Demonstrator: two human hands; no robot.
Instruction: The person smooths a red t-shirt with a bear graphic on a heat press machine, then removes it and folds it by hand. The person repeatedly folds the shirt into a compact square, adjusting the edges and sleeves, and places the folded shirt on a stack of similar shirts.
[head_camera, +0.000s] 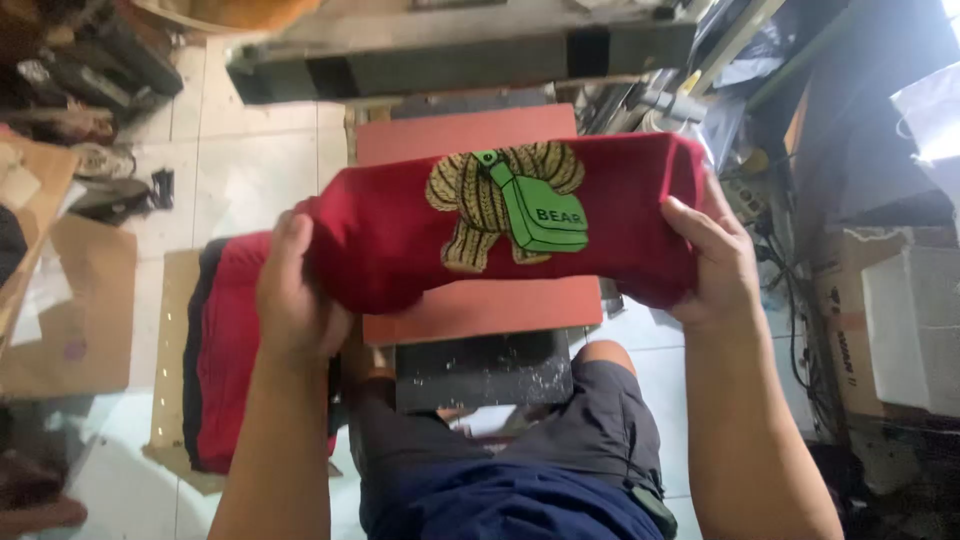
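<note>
Red cloth (400, 235) with a picture on it hangs over the press pad (470, 135), left hand (295, 295) and right hand (715, 265) each closed on one end, and laying it flat looks like the step, needing even, gentle lowering.

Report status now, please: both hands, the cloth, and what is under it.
Left hand and right hand each grip one end of folded red garment. Held above reddish press pad. More red garments stacked at left.
</note>
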